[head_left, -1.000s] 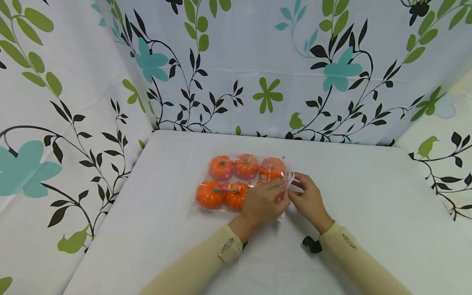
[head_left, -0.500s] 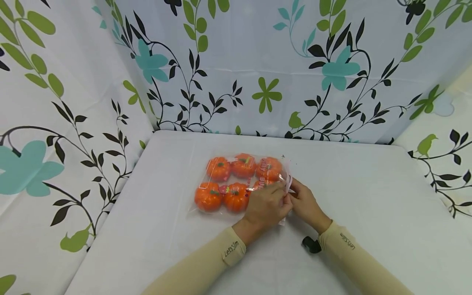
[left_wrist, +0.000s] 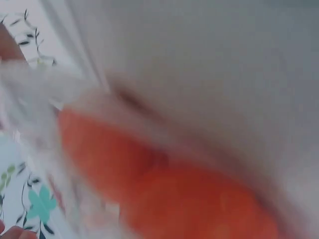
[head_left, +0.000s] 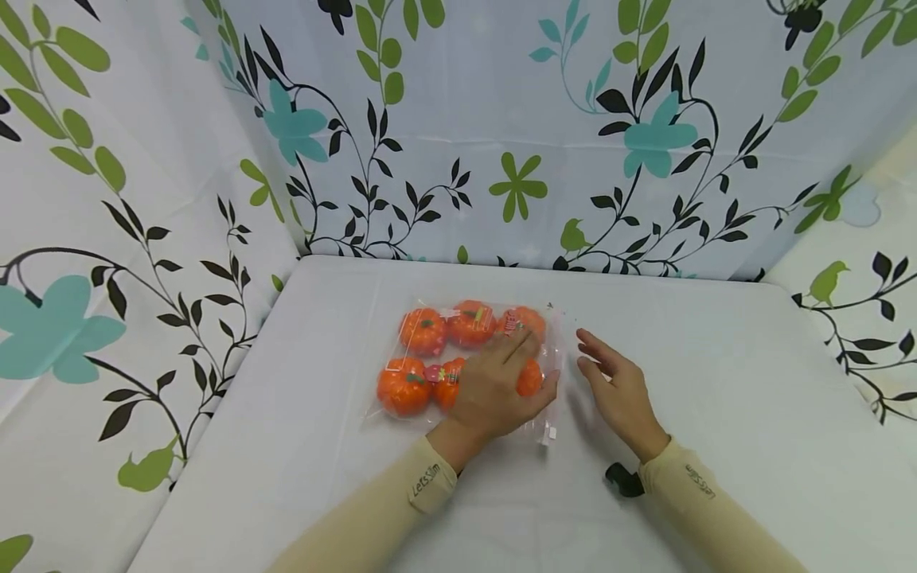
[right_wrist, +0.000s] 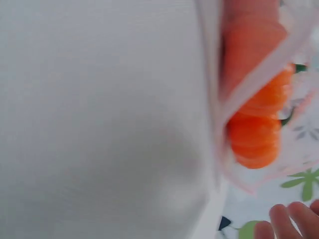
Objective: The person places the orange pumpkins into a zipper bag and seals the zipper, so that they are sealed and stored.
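Note:
A clear plastic zip bag (head_left: 557,342) with pink print lies flat on the white table, holding several orange toy pumpkins (head_left: 423,331) in two rows. My left hand (head_left: 490,390) rests on the bag's right half, fingers extended over the pumpkins and hiding part of them. Just right of the bag's edge, my right hand (head_left: 619,394) is apart from it, fingers loosely bent around nothing. A small white tab (head_left: 551,434) sits at the bag's lower right corner. Blurred pumpkins (left_wrist: 184,204) fill the lower left wrist view. Pumpkins (right_wrist: 256,142) also show through the plastic in the right wrist view.
The white table (head_left: 301,382) meets a patterned curtain (head_left: 444,143) with leaves and flowers behind it, which continues on both sides. A black wrist device (head_left: 625,480) sits at the right sleeve's cuff.
Both hands have let go of the bag's right edge. The right hand has drawn away to the right, while the left hand has spread onto the bag. The edge now lies flatter.

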{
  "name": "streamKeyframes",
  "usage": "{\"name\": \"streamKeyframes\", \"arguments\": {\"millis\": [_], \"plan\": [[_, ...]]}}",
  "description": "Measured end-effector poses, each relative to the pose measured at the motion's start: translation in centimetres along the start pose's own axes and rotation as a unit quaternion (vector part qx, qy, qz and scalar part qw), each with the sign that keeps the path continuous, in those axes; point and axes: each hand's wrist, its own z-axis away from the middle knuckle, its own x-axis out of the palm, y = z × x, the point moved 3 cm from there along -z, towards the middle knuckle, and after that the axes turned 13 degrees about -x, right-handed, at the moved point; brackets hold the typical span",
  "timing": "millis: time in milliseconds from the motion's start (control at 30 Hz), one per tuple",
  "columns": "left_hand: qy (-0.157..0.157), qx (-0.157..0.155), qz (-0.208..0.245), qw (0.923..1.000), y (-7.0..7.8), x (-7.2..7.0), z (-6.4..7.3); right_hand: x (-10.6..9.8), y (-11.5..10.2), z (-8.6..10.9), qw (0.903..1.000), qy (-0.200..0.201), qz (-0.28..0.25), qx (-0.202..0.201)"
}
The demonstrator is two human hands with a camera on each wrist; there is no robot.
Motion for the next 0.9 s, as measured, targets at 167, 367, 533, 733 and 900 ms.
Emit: {"name": "streamKeyframes", "arguments": {"millis": [167,367,533,733,900], "plan": [[-0.01,0.004,0.039,0.9992,-1.2,-1.8,-0.7,-1.3,-2.3,0.2,0.9979,0.059,0.014,-0.022],[-0.026,0.047,0.025,0.9982,-1.5,-3.1,0.3,-1.6,-5.4,0.9,0.9978,0.058,0.006,-0.032],[-0.057,0.119,-0.021,0.991,-0.3,-3.4,2.0,-1.7,-6.7,1.5,0.9999,0.006,-0.011,-0.002],[-0.132,0.172,-0.093,0.9717,1.4,-3.0,4.3,-1.8,-6.0,2.6,0.9899,-0.108,0.042,0.082],[-0.164,0.2,-0.144,0.9552,2.4,-2.3,5.6,-1.0,-4.5,3.9,0.9736,-0.188,-0.027,0.127]]}}
